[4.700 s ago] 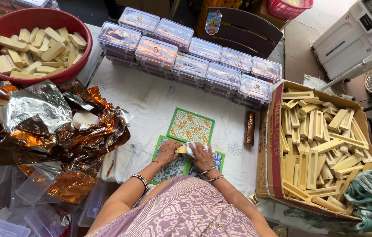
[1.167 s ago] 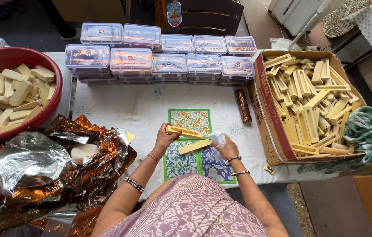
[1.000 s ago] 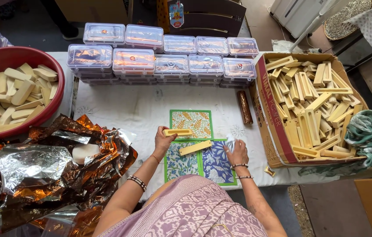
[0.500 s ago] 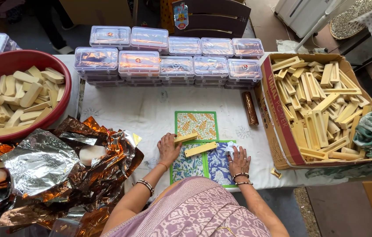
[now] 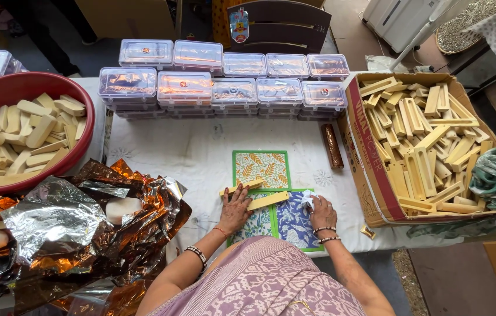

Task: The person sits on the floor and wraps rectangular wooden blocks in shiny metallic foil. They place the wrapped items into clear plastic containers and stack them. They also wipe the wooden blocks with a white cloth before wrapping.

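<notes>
My left hand [image 5: 235, 209] rests on a pale wooden stick [image 5: 241, 187] lying across the patterned cards. A second wooden stick [image 5: 268, 201] lies between my two hands. My right hand [image 5: 321, 212] presses down on a small white scrap [image 5: 307, 199] over the blue patterned card [image 5: 294, 225]. A green card with orange leaves [image 5: 261, 169] lies just beyond, on the white cloth [image 5: 189, 155].
A cardboard box [image 5: 371, 175] full of wooden sticks stands at the right. A red bowl [image 5: 78, 149] of pale blocks sits at left, beside crumpled copper foil [image 5: 113, 222]. Stacked clear lidded boxes [image 5: 230, 90] line the back. A brown roll [image 5: 334, 146] lies near the cardboard box.
My right hand came down from holding something up and now lies flat on the blue card. The left hand lowered its stick onto the cards.
</notes>
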